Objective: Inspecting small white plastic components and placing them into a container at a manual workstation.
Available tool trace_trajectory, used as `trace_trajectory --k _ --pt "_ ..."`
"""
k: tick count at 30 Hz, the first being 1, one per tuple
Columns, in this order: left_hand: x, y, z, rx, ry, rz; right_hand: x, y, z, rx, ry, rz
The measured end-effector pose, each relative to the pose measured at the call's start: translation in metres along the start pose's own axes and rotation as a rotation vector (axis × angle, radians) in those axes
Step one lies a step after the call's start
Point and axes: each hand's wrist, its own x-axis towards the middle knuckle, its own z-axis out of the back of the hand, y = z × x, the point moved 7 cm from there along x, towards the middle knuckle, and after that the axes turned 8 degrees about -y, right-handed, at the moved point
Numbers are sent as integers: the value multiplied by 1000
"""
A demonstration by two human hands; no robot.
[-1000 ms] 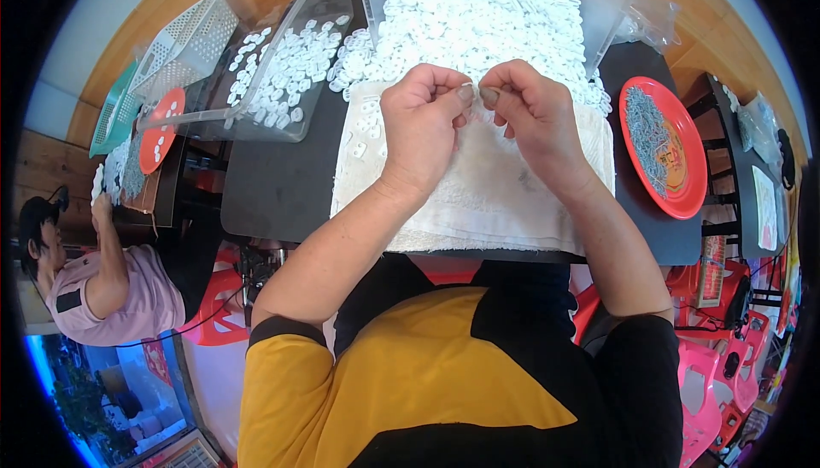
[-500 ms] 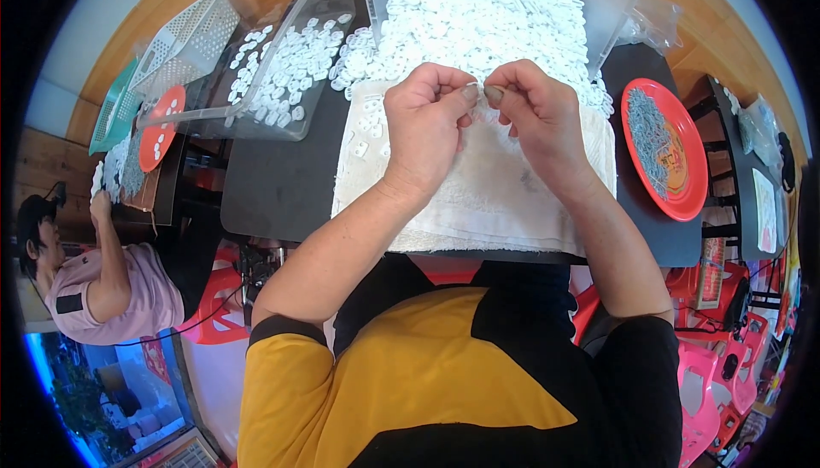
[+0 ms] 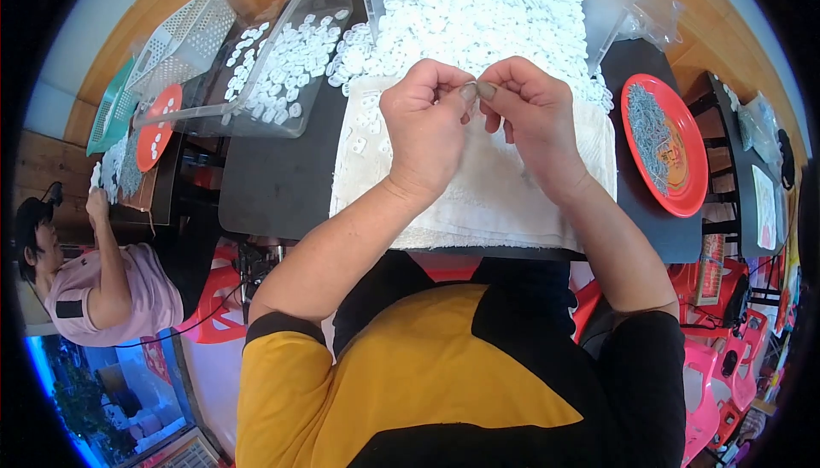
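The left hand (image 3: pixel 423 122) has its thumb and forefinger pinched together on a small pale piece (image 3: pixel 470 84), mostly hidden by the fingers, so its shape I cannot tell. The right hand (image 3: pixel 538 118) is also pinched, its fingertips just beside the left ones; what lies between them is not clear. Both hands are above a thick cream towel (image 3: pixel 504 207), soft and a little rough in texture. On its left part lie flat white pieces (image 3: pixel 360 145) with small holes. Behind, a big heap of smooth, rounded white pieces (image 3: pixel 487 20) spreads out of a clear plastic bin (image 3: pixel 619 11). To the right, a round, glossy red plate (image 3: pixel 699 148) carries thin grey bits (image 3: pixel 647 139). The surface (image 3: pixel 265 190) is dark and matt. In the room, a co-worker (image 3: pixel 115 293) sits at the left, and pink plastic chairs (image 3: pixel 705 383) stand at the right.
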Motion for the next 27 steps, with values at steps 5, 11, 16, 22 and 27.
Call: trace_trajectory --k 5,11,16,22,27 --pt "3 7 4 -68 -15 121 -2 -7 -2 96 24 -150" --pt "3 9 4 -70 -26 214 8 4 16 -216 -49 235" --pt "3 10 2 -40 -5 219 6 9 8 -293 23 287" --pt "3 11 -2 -38 56 262 6 3 9 -348 35 241" --pt "1 18 -5 -81 70 310 2 -1 3 -267 25 179"
